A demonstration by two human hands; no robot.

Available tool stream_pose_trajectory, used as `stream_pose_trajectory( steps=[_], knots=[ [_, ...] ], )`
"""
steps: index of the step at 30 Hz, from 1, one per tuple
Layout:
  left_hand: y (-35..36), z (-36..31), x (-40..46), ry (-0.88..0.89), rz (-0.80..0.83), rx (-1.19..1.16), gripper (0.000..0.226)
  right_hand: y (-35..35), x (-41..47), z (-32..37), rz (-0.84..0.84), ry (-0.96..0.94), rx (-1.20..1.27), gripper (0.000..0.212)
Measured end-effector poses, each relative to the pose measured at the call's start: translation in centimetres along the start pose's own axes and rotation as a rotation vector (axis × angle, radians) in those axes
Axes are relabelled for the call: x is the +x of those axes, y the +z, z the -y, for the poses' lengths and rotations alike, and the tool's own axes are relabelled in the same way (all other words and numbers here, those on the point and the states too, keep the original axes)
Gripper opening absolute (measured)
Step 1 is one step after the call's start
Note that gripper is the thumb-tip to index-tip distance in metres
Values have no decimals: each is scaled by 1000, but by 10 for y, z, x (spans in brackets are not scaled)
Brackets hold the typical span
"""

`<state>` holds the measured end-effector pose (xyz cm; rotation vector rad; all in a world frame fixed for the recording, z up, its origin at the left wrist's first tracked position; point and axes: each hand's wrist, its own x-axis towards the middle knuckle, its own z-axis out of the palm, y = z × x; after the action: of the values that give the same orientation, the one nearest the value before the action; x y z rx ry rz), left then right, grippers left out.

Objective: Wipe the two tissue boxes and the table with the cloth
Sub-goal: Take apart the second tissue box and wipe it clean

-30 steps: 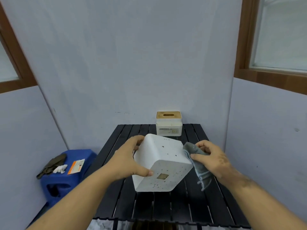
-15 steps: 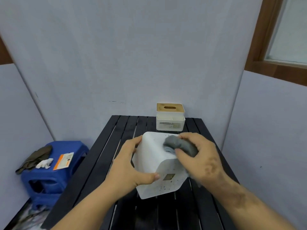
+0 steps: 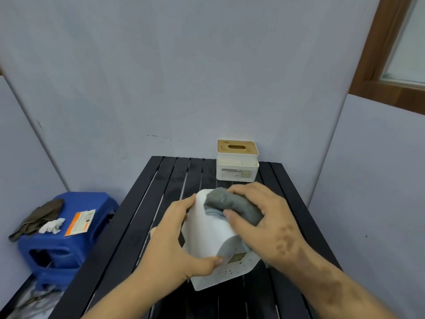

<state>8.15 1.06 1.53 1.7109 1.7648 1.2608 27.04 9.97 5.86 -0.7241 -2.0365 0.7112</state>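
A white tissue box [image 3: 208, 236] is tipped on its side over the black slatted table [image 3: 147, 217], its speckled base with a small square patch facing me. My left hand [image 3: 171, 245] grips the box's left side, thumb across the base. Pressed onto the box's upper face is a bunched grey cloth [image 3: 232, 203], held by my right hand [image 3: 266, 219]. A second tissue box [image 3: 237, 161], white with a wooden slotted lid, stands upright at the table's far edge against the wall.
A blue plastic stool [image 3: 66, 238] stands left of the table with a dark cloth, a white crumpled scrap and an orange-and-white card on it. Grey walls close in behind and on both sides. A wood-framed window [image 3: 395, 47] is at upper right.
My right hand has brought the cloth from the box's right side onto its upper face and slid it toward the far end. My left hand keeps its grip. The view has shifted right.
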Motion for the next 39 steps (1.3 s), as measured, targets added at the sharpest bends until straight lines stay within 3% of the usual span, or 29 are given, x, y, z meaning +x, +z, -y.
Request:
stream_pose_trajectory(
  steps=[4,6,8,11,13,17,19,22,25,28,31,33,36,39],
  knots=[
    [1,1,-4,-7,-3,15,108,-23,16,-37,-157,353,49,34],
    [4,0,-5,-22,5,25,112,-25,19,-43,-184,419,-37,27],
    [4,-2,-6,-31,11,28,114,-13,18,-27,-130,306,-153,26],
    [1,3,-6,-18,3,18,112,11,13,6,-24,37,-97,35],
    [0,4,-7,-25,-3,26,110,12,18,4,19,28,-63,34],
    [0,2,-9,-43,2,23,113,-22,34,-42,-70,394,-195,21],
    [1,0,-10,-38,9,9,113,-26,32,-47,-77,468,-237,17],
    [1,-3,-10,-51,14,-11,109,-1,27,-19,-29,180,-321,26],
    [1,1,-11,-42,-10,17,102,21,21,11,26,-10,-122,35],
    [0,1,-13,-36,-18,19,107,6,27,-15,-25,145,-40,33],
    [-1,-2,-13,-41,-5,12,109,-21,31,-47,-103,376,-112,22],
    [-1,-3,-13,-39,1,4,110,-23,28,-49,-110,411,-144,17],
    [0,-1,-11,-36,10,11,111,-3,23,-20,-44,151,-225,30],
    [-1,3,-6,-23,7,13,106,6,21,1,138,-81,-9,37]
  ],
)
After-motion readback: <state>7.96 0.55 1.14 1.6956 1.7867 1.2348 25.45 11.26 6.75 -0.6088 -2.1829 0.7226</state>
